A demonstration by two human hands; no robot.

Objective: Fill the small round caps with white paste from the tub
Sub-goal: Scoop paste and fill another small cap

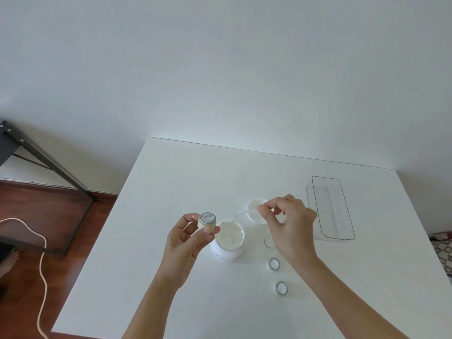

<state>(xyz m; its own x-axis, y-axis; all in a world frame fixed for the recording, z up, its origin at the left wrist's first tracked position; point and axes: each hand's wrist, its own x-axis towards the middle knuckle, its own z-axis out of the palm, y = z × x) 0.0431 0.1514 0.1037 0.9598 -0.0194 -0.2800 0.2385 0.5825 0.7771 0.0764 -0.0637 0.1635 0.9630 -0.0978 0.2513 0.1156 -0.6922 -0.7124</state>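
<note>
between left fingers (193, 227), a cap (207, 221)

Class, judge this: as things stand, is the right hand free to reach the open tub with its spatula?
Probably yes. The right hand pinches the spatula just beyond the tub, whose top is open; nothing lies between them.

White table (171, 277): paste tub (228, 248), lid (256, 211), two filled caps (274, 264), clear tray (332, 209).

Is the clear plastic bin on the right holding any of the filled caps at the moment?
No, the clear bin looks empty; two filled caps sit on the table.
</note>
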